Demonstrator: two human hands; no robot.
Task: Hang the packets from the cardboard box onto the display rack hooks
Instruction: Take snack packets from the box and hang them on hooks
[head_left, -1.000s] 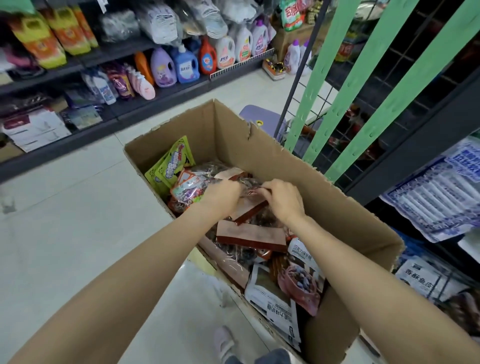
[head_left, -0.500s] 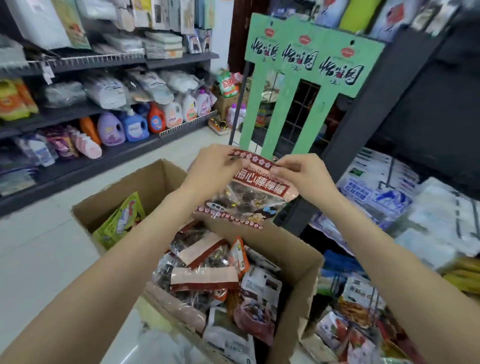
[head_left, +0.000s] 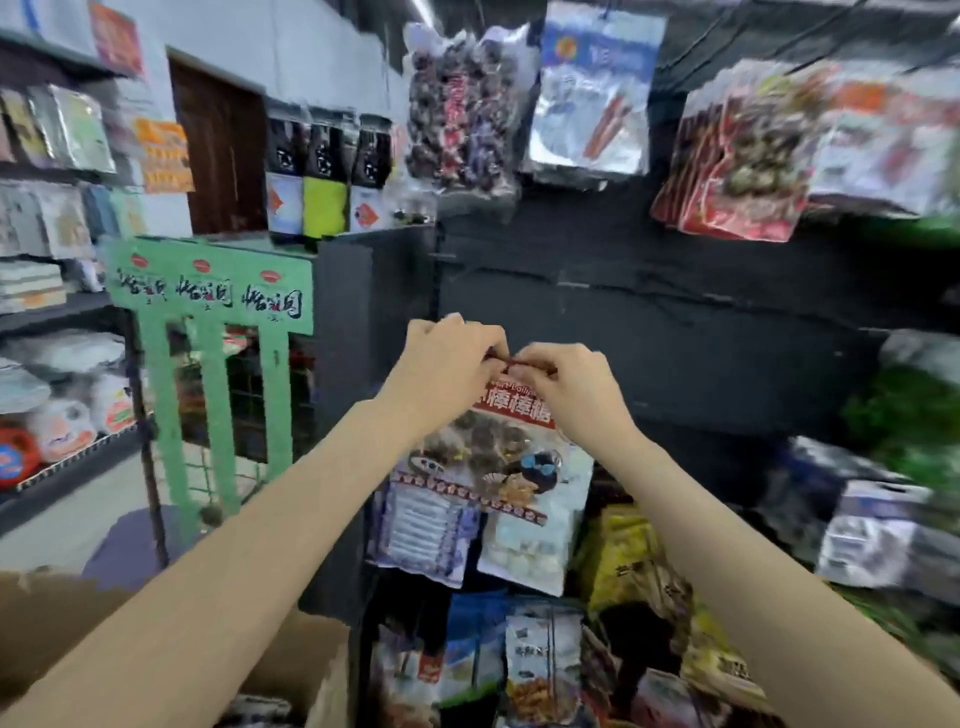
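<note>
While both my arms reach up in front of a dark display rack, my left hand and right hand pinch the red top edge of a snack packet, fingers curled tight on the header from either side. The packet hangs down below my hands, its clear window showing dark round sweets above a band of small red shapes, with white characters on the red strip just under my fingertips. It is held against the bare black panel of the rack, level with a thin horizontal rail; blur keeps me from telling whether a hook has gone through the header.

Other packets hang on the rack: a bag of dark wrapped sweets and a silver-and-blue pouch above, red packs at upper right, a white bag and a yellow bag just below the one I hold. The cardboard box sits at the lower left corner, its rim beneath my left forearm. A green stand with black lettering stands to the left, beside store shelves stacked with goods.
</note>
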